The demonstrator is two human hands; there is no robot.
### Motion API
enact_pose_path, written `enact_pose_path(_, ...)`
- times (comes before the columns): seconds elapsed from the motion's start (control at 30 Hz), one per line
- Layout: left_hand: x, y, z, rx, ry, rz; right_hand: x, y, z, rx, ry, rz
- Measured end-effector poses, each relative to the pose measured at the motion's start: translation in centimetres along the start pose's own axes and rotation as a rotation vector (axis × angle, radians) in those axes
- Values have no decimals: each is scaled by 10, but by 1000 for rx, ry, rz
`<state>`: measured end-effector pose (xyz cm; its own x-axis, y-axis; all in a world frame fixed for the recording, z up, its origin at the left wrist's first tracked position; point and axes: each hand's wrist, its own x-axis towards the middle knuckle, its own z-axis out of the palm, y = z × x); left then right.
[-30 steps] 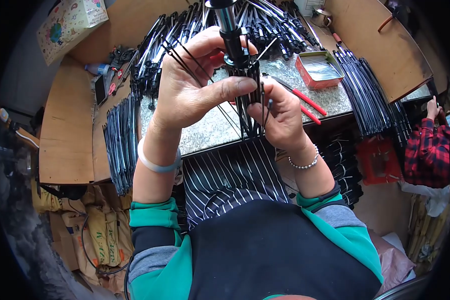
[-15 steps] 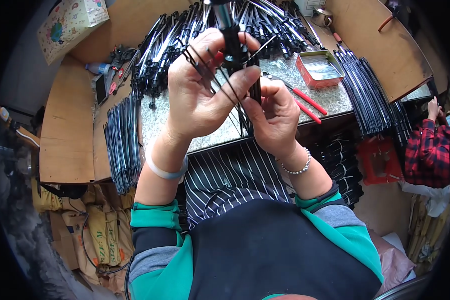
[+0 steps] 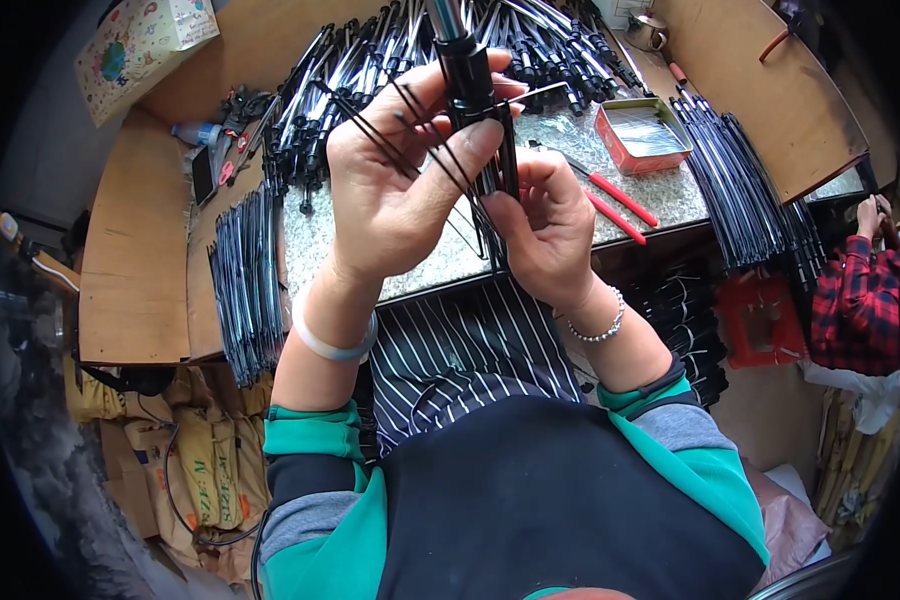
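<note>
Up in front of me stands an umbrella frame [image 3: 466, 75] with a silver shaft, a black hub and thin black ribs. My left hand [image 3: 385, 200] is closed around it below the hub, thumb pressed against the black part, with several ribs fanning out between the fingers. Lower down, my right hand [image 3: 552, 230] pinches the gathered ribs between thumb and bent fingers. A thin metal wire [image 3: 542, 93] sticks out to the right of the hub. Red-handled pliers [image 3: 620, 203] lie on the speckled tabletop [image 3: 315, 240] beside my right hand.
A heap of shafts and frames [image 3: 370, 65] covers the back of the table. Rib bundles lie at left [image 3: 245, 290] and right [image 3: 735, 190]. An open red tin [image 3: 658, 163] holds thin wires. Wooden boards [image 3: 135, 260] flank the table. A person in red plaid [image 3: 858, 300] is at far right.
The umbrella frame's hub has come lower and slightly right, and is tilted differently. My left fingers have shifted on it, and the ribs fan further left. My right hand keeps nearly the same place.
</note>
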<state>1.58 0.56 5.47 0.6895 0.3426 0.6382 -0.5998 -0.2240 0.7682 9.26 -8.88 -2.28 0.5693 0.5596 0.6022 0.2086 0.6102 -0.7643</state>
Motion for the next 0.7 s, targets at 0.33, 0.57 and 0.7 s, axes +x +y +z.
enact_pose_path(0.33,-8,-4,12,-62,61,1,1,2,2,138,48,16)
enact_pose_path(0.57,-11,-5,16,-153,118,-29,3,-4,5,-24,43,15)
enact_pose_path(0.7,-11,-10,16,-24,134,54,2,2,7,65,47,19)
